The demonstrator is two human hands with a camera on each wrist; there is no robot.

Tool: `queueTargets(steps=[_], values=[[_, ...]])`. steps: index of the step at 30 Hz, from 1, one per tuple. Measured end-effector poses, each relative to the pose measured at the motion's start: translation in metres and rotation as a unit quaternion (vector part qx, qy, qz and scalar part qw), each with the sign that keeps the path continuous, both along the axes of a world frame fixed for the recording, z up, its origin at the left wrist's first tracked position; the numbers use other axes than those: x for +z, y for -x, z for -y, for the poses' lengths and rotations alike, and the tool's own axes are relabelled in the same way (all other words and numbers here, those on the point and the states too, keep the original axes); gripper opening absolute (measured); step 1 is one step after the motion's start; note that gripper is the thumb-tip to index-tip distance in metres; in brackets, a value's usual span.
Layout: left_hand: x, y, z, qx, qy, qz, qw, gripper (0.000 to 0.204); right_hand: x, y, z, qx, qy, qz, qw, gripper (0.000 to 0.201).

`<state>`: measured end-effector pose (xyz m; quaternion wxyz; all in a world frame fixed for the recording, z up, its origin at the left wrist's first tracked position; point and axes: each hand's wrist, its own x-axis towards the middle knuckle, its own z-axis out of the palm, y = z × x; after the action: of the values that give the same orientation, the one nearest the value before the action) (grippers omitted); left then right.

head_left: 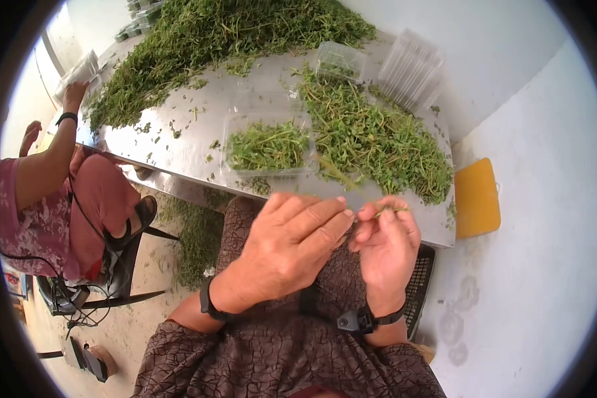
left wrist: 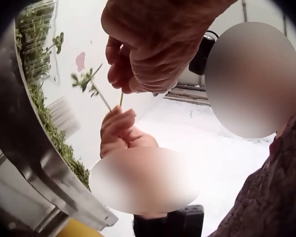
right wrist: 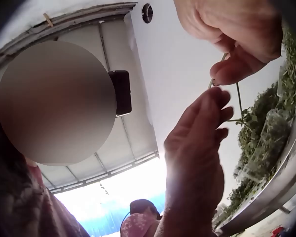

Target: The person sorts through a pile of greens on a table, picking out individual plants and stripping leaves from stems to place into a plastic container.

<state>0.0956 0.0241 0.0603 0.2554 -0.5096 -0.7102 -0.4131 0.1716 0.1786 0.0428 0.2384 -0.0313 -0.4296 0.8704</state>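
Note:
Over the lap, my left hand (head_left: 292, 239) and right hand (head_left: 390, 242) meet at their fingertips. The right hand pinches a thin green leafy sprig (left wrist: 92, 85), whose leaves stick out past its fingers in the left wrist view. A short length of stem (left wrist: 121, 98) spans to the left hand, whose thumb and fingers pinch its end. Blurred green (head_left: 341, 174) shows just beyond the fingertips in the head view. On the metal table (head_left: 199, 152) ahead, an open clear plastic box (head_left: 229, 156) holds similar sprigs, and a heap of sprigs (head_left: 378, 139) lies to its right.
A large heap of greens (head_left: 232, 26) covers the table's back. Another clear box (head_left: 341, 60) and stacked clear trays (head_left: 411, 69) stand at the back right. Beside the table's right edge is a yellow board (head_left: 477, 198). A seated person (head_left: 43, 205) works at left.

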Motion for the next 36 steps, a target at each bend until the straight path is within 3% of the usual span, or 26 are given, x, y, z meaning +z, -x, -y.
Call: queueTargets(steps=[8, 14, 17, 20, 23, 25, 29, 31, 33, 35, 36], values=[[-0.016, -0.005, -0.001, 0.029, 0.026, 0.013, 0.999, 0.045, -0.009, -0.006, 0.005, 0.027, -0.012, -0.045, 0.999, 0.017], [-0.015, -0.006, 0.001, 0.007, 0.041, 0.024, 0.999, 0.032, -0.007, -0.007, 0.013, 0.036, -0.047, -0.035, 0.998, 0.015], [-0.014, -0.009, 0.001, 0.039, 0.045, 0.006, 0.998, 0.024, -0.010, -0.008, 0.011, 0.059, -0.050, -0.036, 0.996, 0.016], [-0.018, -0.005, 0.003, 0.082, 0.009, -0.001, 0.997, 0.021, -0.007, -0.014, 0.006, 0.086, -0.026, -0.057, 0.994, 0.017], [-0.014, 0.010, 0.013, 0.116, -0.056, 0.081, 0.988, 0.020, -0.002, -0.018, -0.003, 0.068, -0.012, -0.061, 0.996, 0.017], [-0.002, 0.018, 0.019, 0.155, -0.135, 0.103, 0.973, 0.016, -0.003, -0.020, -0.009, 0.071, -0.048, -0.038, 0.996, 0.016], [0.012, 0.042, 0.025, 0.194, -0.174, 0.076, 0.963, 0.017, -0.015, -0.016, -0.008, 0.085, -0.137, 0.053, 0.985, 0.014], [0.014, 0.059, 0.027, 0.216, -0.134, 0.061, 0.965, 0.018, -0.021, -0.014, -0.001, 0.089, -0.211, 0.119, 0.966, 0.014], [0.007, 0.074, 0.025, 0.222, -0.070, 0.000, 0.972, 0.023, -0.024, -0.012, 0.001, 0.093, -0.218, 0.125, 0.963, 0.014], [0.007, 0.065, 0.026, 0.223, -0.090, 0.034, 0.970, 0.024, -0.026, -0.011, 0.000, 0.085, -0.234, 0.124, 0.960, 0.014], [0.011, 0.054, 0.030, 0.169, -0.091, 0.055, 0.980, 0.026, -0.025, -0.011, -0.001, 0.083, -0.232, 0.132, 0.960, 0.014]])
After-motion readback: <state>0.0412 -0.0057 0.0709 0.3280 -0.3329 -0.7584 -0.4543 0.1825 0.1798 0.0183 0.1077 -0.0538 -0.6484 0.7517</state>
